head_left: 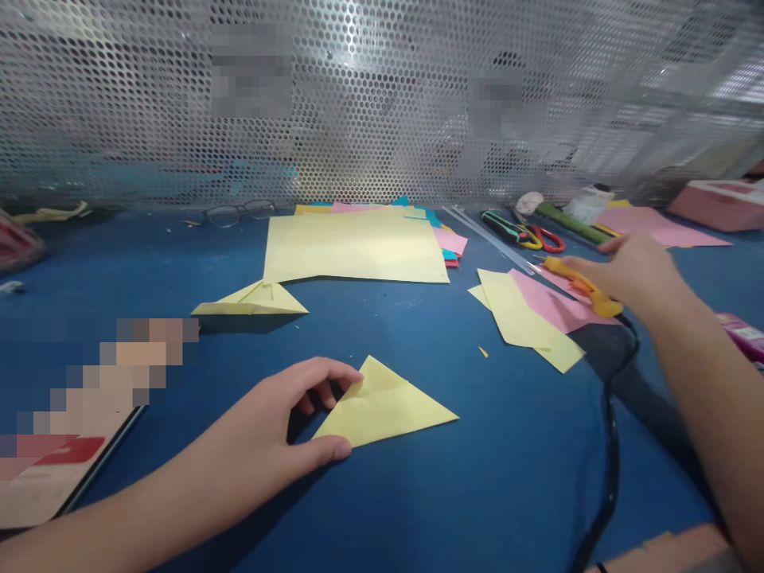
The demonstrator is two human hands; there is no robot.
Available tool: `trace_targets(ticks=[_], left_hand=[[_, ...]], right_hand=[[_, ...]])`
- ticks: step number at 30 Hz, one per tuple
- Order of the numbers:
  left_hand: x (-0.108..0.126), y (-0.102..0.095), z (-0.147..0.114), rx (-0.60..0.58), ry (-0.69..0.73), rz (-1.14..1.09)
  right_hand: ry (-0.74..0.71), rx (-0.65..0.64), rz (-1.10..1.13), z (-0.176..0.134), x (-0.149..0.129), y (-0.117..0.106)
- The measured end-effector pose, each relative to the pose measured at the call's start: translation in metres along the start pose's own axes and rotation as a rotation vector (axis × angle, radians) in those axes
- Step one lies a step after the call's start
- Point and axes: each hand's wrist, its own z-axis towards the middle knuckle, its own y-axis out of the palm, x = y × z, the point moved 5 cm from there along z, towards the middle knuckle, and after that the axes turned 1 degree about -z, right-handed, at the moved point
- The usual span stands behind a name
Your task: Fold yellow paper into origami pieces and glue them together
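Note:
A folded yellow paper triangle [387,406] lies on the blue table. My left hand [304,406] holds it by its left side, with the thumb on the lower edge and a fingertip near the peak. At the right, my right hand [633,270] is at a yellow-orange glue gun [578,286] with a black cord, its thumb side against the gun; part of the grip is hidden. Under the gun lie pink paper [552,306] and yellow paper pieces [516,314]. Another folded yellow paper [254,301] rests beyond my left hand.
A large yellow sheet [355,247] covers a stack of coloured paper before the perforated metal screen [370,103]. Scissors [546,237], a box cutter [502,227] and a pink box [719,205] sit back right. Eyeglasses [242,211] are back left; a phone [65,477] is at left. The cord [610,446] trails forward.

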Motion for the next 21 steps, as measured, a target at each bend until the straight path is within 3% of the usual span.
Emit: trace_targets(ticks=[2, 5, 8, 11, 14, 21], left_hand=[[-0.001, 0.0, 0.001, -0.011, 0.001, -0.009], [-0.003, 0.002, 0.002, -0.029, -0.002, -0.026], [-0.004, 0.003, 0.004, -0.042, -0.01, -0.041], [-0.004, 0.004, 0.004, -0.058, -0.026, -0.051], [-0.004, 0.003, 0.002, -0.072, -0.046, -0.058], [0.0, 0.003, 0.002, -0.078, -0.05, -0.058]], right_hand=[[-0.146, -0.007, 0.155, -0.013, -0.031, -0.008], [-0.503, -0.116, 0.386, -0.047, -0.088, -0.013], [-0.814, -0.321, 0.543, -0.093, -0.134, -0.007], [-1.058, -0.573, 0.709, -0.133, -0.159, 0.0], [-1.093, -0.679, 0.815, -0.148, -0.164, 0.006], [-1.087, -0.742, 0.858, -0.152, -0.164, 0.007]])
